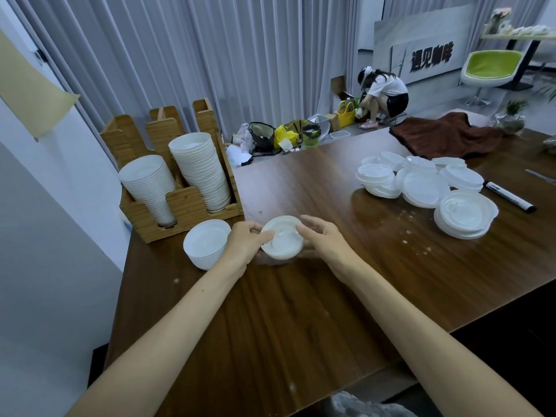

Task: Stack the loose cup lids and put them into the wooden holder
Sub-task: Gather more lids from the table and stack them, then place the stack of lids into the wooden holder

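Left hand (247,239) and right hand (319,239) pinch opposite rims of a small lid stack (282,238) above the worktop (301,311), near the holder (180,206). Lids look light, thin, slippery; grip the rims.

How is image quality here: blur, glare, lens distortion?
Head view: wide-angle distortion bends the grey pleated curtains; motion blur smears the right hand and the small stack of white plastic lids that it and the left hand grip; soft glare sheens the dark wooden table; the loose white lids are sharp.
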